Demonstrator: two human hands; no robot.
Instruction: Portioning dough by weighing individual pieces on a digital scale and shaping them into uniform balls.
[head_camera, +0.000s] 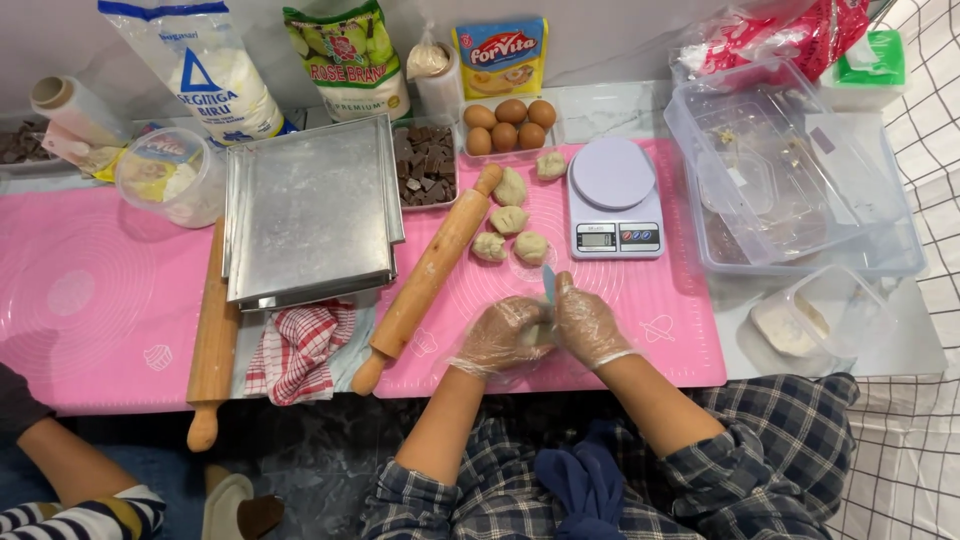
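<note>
White wall (620, 40), dark marbled floor (320, 450), wire grid (925, 420).

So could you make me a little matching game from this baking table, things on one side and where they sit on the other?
Things:
1. eggs
2. kitchen scale
3. checked cloth
4. dough balls

Places:
A. under the front edge of the metal tray
B. between the rolling pin and the scale
C. in a clear tub by the back wall
D. on the pink mat, left of the big clear bin

Pairs: 1-C, 2-D, 3-A, 4-B
</note>
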